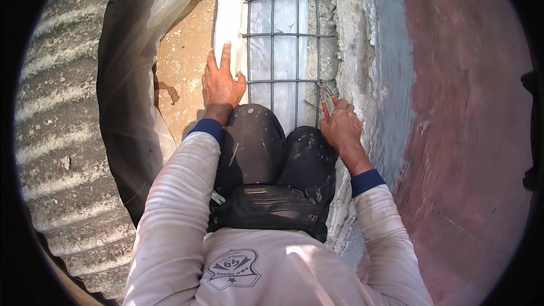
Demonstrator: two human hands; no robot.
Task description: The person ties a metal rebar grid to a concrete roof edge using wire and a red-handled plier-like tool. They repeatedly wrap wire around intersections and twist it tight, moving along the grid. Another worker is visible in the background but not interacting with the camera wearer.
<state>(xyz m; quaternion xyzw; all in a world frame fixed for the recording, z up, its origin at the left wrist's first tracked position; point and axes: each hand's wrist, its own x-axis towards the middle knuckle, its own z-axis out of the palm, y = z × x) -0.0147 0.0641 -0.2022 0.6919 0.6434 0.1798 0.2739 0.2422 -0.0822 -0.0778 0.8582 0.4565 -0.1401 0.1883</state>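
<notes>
The right hand point(341, 126) is closed around the orange handles of a pair of pliers point(326, 97), whose jaws point up and away from the fingers and meet the wire mesh point(283, 34) at its right edge, where a cross wire ends against the rough concrete wall point(362, 39). The nose of the pliers is small in this view, so I cannot tell whether it grips a tie wire or the mesh wire itself. The left hand point(221, 81) lies flat and open, fingers stretched forward, pressing on a white plastic sheet point(229, 17) just left of the mesh; it grasps nothing. Both knees point(266, 141) sit directly behind the two hands.

To do this well, I judge the left palm should keep the sheet and mesh pinned flat while the pliers work squarely on the wire, close to the crossing, with the wrist clear of the abrasive wall.
</notes>
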